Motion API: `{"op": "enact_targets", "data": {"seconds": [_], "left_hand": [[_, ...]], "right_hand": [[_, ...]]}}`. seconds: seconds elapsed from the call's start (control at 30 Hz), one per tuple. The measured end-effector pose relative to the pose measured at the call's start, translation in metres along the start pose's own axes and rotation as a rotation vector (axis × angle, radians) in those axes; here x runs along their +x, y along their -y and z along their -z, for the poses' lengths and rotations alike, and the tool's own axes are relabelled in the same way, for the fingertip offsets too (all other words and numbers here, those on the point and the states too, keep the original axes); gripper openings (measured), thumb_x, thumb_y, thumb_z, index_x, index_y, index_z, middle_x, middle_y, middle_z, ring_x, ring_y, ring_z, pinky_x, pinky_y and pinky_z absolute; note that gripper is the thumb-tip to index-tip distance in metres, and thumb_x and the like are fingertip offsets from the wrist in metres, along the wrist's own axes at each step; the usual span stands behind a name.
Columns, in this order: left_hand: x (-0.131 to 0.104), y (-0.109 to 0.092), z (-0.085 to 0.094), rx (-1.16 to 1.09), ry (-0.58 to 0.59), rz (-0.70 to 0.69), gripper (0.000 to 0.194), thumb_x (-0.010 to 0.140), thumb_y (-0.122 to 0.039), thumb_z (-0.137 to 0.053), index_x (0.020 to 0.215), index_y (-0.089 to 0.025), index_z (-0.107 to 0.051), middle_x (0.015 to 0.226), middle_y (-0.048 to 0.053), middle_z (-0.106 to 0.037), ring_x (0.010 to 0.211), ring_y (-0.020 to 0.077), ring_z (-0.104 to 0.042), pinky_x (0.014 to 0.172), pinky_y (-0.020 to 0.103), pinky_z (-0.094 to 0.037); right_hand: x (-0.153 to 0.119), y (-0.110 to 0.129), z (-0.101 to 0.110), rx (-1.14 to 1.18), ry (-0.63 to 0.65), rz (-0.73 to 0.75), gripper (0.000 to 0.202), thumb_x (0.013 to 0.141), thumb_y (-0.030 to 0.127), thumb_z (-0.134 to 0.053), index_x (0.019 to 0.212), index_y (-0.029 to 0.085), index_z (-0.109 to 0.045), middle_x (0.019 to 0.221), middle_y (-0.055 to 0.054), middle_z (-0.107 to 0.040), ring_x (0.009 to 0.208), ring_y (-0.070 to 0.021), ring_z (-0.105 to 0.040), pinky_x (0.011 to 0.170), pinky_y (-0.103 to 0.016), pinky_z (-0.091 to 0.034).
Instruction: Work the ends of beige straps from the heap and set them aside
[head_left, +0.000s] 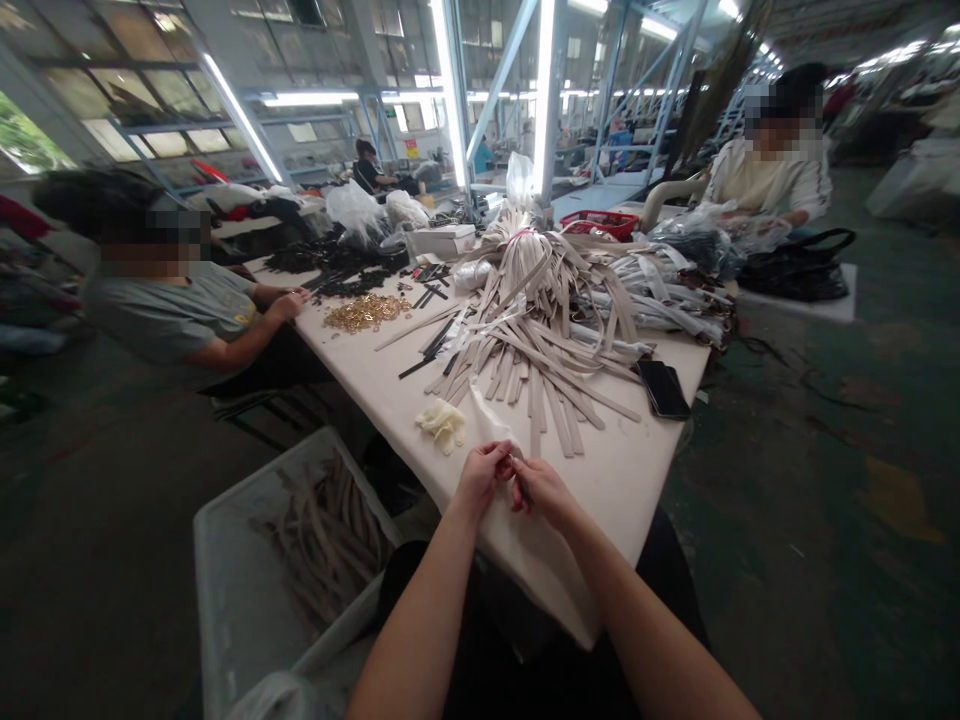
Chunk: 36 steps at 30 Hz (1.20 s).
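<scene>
Whitish strip [492, 412], narrow, slightly curved, reaching the bent fingers [496, 452]

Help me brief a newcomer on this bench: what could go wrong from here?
The black phone-like item lies at the right edge of the table, so a sleeve might knock it off.
The small gold-coloured pieces lie loose near the left edge, close to a co-worker's hands; a brush could scatter them.
The beige straps overlap in a loose heap beyond the left hand and right hand, so pulling one out could drag others.
</scene>
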<state>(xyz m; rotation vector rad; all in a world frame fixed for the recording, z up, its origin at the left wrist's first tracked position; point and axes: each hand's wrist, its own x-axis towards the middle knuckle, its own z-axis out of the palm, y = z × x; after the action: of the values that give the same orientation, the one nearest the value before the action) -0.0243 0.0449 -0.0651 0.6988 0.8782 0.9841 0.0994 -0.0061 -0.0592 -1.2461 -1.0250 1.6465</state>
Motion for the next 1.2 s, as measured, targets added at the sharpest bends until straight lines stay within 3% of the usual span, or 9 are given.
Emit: {"op": "enact_targets", "data": {"seconds": [0.2,0.33,0.43,0.53,0.7,0.87,0.97,1.1,1.2], "left_hand": [[-0.005,0.001,0.002,0.114,0.066,0.034,0.039,0.065,-0.043,-0.086,0.074,-0.010,-0.067,0.056,0.001,-0.057,0.044,0.0086,-0.046,0.042,0.022,-0.032],[-0.003,0.003,0.003,-0.008,-0.052,-0.072,0.038,0.065,-0.044,-0.086,0.071,-0.012,-0.065,0.057,-0.001,-0.055,0.047,0.0080,-0.046,0.046,0.022,-0.035],[-0.001,0.002,0.004,-0.072,-0.097,-0.124,0.037,0.062,-0.041,-0.088,0.071,-0.012,-0.066,0.061,-0.001,-0.056,0.054,0.0076,-0.048,0.054,0.021,-0.039],[-0.002,0.000,0.004,-0.035,-0.035,-0.089,0.037,0.062,-0.040,-0.089,0.068,-0.011,-0.066,0.061,0.000,-0.056,0.056,0.0084,-0.049,0.054,0.022,-0.039],[-0.010,-0.002,0.003,0.042,0.098,0.022,0.039,0.065,-0.042,-0.086,0.070,-0.011,-0.064,0.060,0.001,-0.057,0.047,0.0087,-0.046,0.045,0.023,-0.033],[-0.008,0.000,0.004,-0.057,-0.015,-0.063,0.036,0.062,-0.037,-0.089,0.067,-0.012,-0.064,0.060,0.000,-0.056,0.053,0.0080,-0.048,0.051,0.021,-0.037],[-0.004,0.003,0.005,-0.116,-0.051,-0.117,0.034,0.061,-0.034,-0.089,0.068,-0.012,-0.065,0.064,0.000,-0.056,0.058,0.0077,-0.049,0.057,0.021,-0.040],[-0.007,0.004,0.007,-0.014,0.041,-0.067,0.032,0.065,-0.032,-0.088,0.066,-0.011,-0.064,0.059,0.000,-0.054,0.054,0.0078,-0.047,0.052,0.021,-0.036],[-0.011,0.001,0.008,0.053,0.138,0.017,0.034,0.067,-0.037,-0.086,0.067,-0.011,-0.064,0.059,0.001,-0.055,0.048,0.0085,-0.045,0.047,0.023,-0.034]], "right_hand": [[-0.002,0.007,0.001,-0.055,0.023,0.018,0.037,0.090,0.053,-0.052,0.081,0.018,-0.057,0.050,0.004,-0.059,0.034,-0.0094,-0.045,0.040,-0.021,-0.039],[-0.020,0.014,0.001,-0.443,-0.146,0.214,0.024,0.091,0.038,-0.056,0.079,0.018,-0.061,0.070,-0.004,-0.071,0.057,-0.0146,-0.064,0.057,-0.024,-0.046],[-0.032,0.014,0.001,-0.678,-0.256,0.254,0.026,0.094,0.031,-0.051,0.073,0.019,-0.062,0.065,-0.004,-0.071,0.055,-0.0145,-0.063,0.057,-0.024,-0.043],[-0.029,0.013,-0.002,-0.581,-0.236,0.187,0.030,0.098,0.034,-0.044,0.079,0.019,-0.062,0.061,-0.002,-0.070,0.041,-0.0127,-0.059,0.047,-0.024,-0.041],[-0.013,0.015,-0.012,-0.334,-0.232,0.157,0.037,0.097,0.045,-0.041,0.080,0.019,-0.061,0.068,-0.004,-0.071,0.041,-0.0145,-0.062,0.042,-0.024,-0.042],[-0.032,0.016,-0.008,-0.612,-0.282,0.274,0.032,0.096,0.039,-0.048,0.075,0.020,-0.063,0.072,-0.006,-0.073,0.067,-0.0188,-0.070,0.062,-0.026,-0.046],[-0.045,0.012,-0.001,-0.776,-0.279,0.285,0.027,0.094,0.030,-0.051,0.073,0.020,-0.064,0.068,-0.005,-0.073,0.065,-0.0177,-0.068,0.062,-0.025,-0.043],[-0.035,0.011,-0.003,-0.606,-0.236,0.229,0.031,0.098,0.034,-0.044,0.081,0.019,-0.065,0.066,-0.002,-0.072,0.046,-0.0130,-0.062,0.050,-0.023,-0.042],[-0.024,0.016,-0.009,-0.492,-0.235,0.224,0.038,0.099,0.041,-0.042,0.080,0.018,-0.065,0.069,-0.004,-0.073,0.044,-0.0134,-0.062,0.048,-0.023,-0.043]]}}
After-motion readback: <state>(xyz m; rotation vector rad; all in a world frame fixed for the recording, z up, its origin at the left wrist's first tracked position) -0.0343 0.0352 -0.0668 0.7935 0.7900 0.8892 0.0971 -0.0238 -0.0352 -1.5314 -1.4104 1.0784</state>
